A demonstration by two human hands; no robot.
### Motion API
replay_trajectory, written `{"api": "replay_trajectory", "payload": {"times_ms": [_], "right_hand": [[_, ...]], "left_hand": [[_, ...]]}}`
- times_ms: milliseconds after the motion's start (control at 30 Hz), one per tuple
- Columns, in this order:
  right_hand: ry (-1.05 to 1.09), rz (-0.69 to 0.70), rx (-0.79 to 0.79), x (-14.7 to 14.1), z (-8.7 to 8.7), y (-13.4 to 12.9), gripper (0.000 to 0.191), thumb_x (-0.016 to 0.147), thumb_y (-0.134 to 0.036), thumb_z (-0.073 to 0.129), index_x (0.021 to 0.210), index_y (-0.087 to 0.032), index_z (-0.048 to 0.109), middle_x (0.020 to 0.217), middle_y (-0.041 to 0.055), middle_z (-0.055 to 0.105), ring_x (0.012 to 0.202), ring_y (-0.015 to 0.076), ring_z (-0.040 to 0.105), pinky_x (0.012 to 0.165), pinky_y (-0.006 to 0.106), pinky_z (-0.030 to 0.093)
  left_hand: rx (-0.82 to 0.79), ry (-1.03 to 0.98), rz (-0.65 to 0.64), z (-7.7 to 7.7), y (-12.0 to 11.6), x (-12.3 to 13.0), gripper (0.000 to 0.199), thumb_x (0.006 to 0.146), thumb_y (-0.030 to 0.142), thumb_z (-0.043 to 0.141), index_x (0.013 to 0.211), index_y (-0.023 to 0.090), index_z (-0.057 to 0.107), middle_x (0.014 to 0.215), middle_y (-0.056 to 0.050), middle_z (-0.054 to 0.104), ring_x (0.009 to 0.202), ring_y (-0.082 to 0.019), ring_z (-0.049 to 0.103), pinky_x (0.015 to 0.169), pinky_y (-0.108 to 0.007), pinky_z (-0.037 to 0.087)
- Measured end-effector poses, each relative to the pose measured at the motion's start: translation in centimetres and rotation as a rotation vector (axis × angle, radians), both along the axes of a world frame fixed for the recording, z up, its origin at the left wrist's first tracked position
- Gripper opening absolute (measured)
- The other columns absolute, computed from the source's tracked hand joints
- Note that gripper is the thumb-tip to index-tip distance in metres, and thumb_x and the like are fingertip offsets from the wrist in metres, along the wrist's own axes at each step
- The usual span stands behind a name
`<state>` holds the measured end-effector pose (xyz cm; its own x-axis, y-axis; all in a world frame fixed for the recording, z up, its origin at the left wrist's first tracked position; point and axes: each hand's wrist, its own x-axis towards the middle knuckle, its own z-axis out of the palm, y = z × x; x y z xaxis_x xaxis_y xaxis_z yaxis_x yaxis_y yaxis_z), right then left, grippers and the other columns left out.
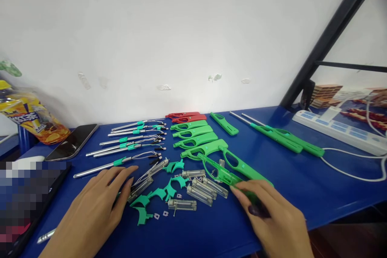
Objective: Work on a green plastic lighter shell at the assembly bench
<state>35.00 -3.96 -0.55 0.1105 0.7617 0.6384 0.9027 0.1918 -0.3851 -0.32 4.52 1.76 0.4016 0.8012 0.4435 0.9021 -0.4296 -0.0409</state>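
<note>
My left hand (90,211) is curled over a metal rod (46,236), whose tip sticks out at the lower left; the fingers hide its middle. White wires and clear fuel tanks (140,189) lie by its fingertips. My right hand (270,213) grips the handle end of a green lighter shell (223,175), its looped end pointing up-left over the table. Between the hands lie teal triggers (157,194), several clear tanks (182,204) and tiny pale clips (165,213). Behind them are stacked green shells (193,132) and red ones (189,118).
More rods with wires (102,168) lie at the left, near a phone (72,141), a drink bottle (39,119) and a partly pixelated dark device (56,193). Two long-nosed green lighters (281,141) and a white power strip (341,129) with cables are at the right, beside a black frame (329,32).
</note>
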Motion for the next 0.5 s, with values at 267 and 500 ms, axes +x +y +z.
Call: {"api": "replay_trajectory", "payload": {"times_ms": [267, 500], "right_hand": [[-0.106, 0.019, -0.132, 0.66, -0.21, 0.15, 0.027, 0.098, -0.046, 0.055, 0.115, -0.032, 0.072, 0.117, 0.0001, 0.074, 0.093, 0.02, 0.075, 0.069, 0.024, 0.062], [-0.161, 0.033, -0.14, 0.62, -0.05, 0.17, 0.033, 0.099, -0.043, 0.054, 0.129, -0.035, 0.065, 0.125, -0.0019, 0.072, 0.099, 0.0204, 0.075, 0.068, 0.025, 0.063]], "left_hand": [[0.081, -0.066, -0.089, 0.77, -0.37, 0.4, 0.036, 0.101, 0.045, 0.038, 0.119, 0.026, 0.064, 0.11, -0.004, 0.071, 0.103, -0.026, 0.064, 0.089, -0.039, 0.049], [0.088, -0.097, -0.123, 0.68, -0.36, 0.36, 0.032, 0.101, 0.041, 0.041, 0.118, 0.025, 0.063, 0.108, -0.004, 0.069, 0.102, -0.026, 0.063, 0.09, -0.039, 0.048]]}}
